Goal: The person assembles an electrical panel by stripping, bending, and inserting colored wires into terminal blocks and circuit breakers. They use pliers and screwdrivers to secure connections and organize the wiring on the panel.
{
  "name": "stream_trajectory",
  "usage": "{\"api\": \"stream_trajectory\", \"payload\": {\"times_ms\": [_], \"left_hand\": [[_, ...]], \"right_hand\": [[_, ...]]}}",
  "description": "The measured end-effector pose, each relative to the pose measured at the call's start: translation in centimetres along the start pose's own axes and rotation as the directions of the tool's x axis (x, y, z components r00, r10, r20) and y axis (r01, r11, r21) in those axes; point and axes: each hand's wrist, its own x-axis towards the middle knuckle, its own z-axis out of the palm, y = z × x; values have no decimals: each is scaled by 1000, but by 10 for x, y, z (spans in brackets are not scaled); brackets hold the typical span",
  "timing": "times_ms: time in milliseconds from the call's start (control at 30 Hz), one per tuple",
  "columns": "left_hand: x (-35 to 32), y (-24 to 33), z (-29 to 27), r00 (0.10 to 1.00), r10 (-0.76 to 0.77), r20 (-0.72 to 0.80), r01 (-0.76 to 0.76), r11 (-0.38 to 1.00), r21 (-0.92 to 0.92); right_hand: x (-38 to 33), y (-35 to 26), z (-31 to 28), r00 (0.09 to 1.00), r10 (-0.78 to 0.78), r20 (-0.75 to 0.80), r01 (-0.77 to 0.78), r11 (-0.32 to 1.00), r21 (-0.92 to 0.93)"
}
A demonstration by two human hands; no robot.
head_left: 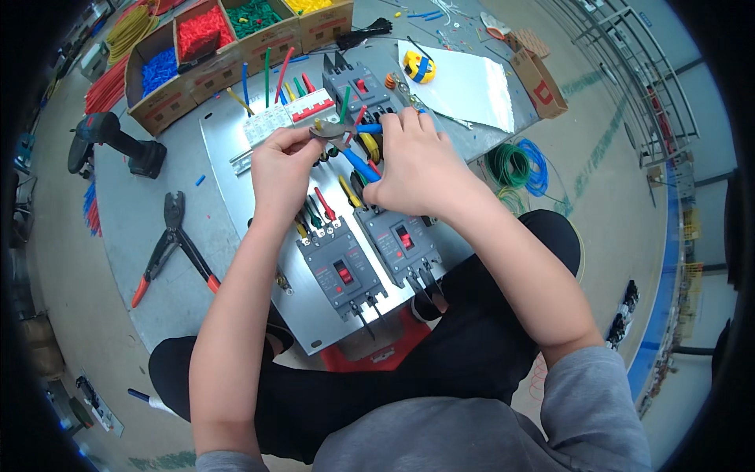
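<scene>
My right hand (421, 161) is wrapped round blue-handled cutting pliers (359, 164), its handles spread apart. The plier jaws point left, over the metal mounting plate (224, 177). At the jaw tips the fingers of my left hand (281, 169) are pinched together; what they hold is too small to make out. Below the pliers sit two grey circuit breakers, the left one (334, 271) and the right one (397, 236), with coloured wires at their upper ends. Beyond my hands are a third grey breaker (358, 85) and a row of white miniature breakers (267, 124) with upright coloured wires.
Cardboard bins (161, 110) of coloured sleeves line the far left. A cordless drill (126, 141) and a red-handled crimping tool (174, 240) lie on the left of the table. A yellow tape measure (419, 68) rests on a white sheet (468, 90). Wire coils (510, 165) lie at right.
</scene>
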Motion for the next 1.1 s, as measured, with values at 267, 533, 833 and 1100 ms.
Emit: {"api": "stream_trajectory", "payload": {"times_ms": [267, 533, 833, 1100], "left_hand": [[8, 22, -15, 997, 70, 42, -65, 992, -105], [8, 46, -20, 945, 308, 110, -327, 870, 368], [9, 50, -28, 918, 365, 152, -395, 816, 422], [23, 74, -123, 934, 247, -258, -159, 934, 319]], "right_hand": [[11, 6, 22, 971, -123, -203, 104, 989, -101], [12, 16, 20, 945, -222, -239, 208, 975, -82], [21, 29, 21, 911, -321, -260, 323, 946, -36], [4, 17, -14, 969, -163, -188, 187, 976, 114]]}}
